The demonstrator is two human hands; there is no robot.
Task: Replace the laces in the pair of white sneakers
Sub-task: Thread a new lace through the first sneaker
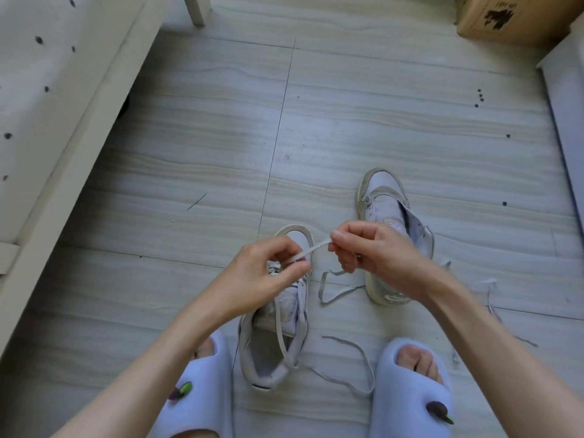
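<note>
Two white high-top sneakers stand on the floor. The near sneaker (278, 336) sits between my feet, toe pointing away. The second sneaker (384, 200) stands further off to the right, partly behind my right hand. A flat white lace (311, 249) is stretched taut between my hands above the near sneaker's toe. My left hand (262, 276) pinches its lower end and my right hand (369, 248) pinches its upper end. The rest of that lace (335, 290) loops on the floor. Another loose lace (354, 361) trails from the near sneaker toward my right foot.
My feet wear pale blue slippers, the left slipper (199, 403) and the right slipper (410, 393), flanking the near sneaker. A bed frame (79, 143) runs along the left. A cardboard box (502, 17) sits far right, and a white cabinet (565, 99) lines the right edge.
</note>
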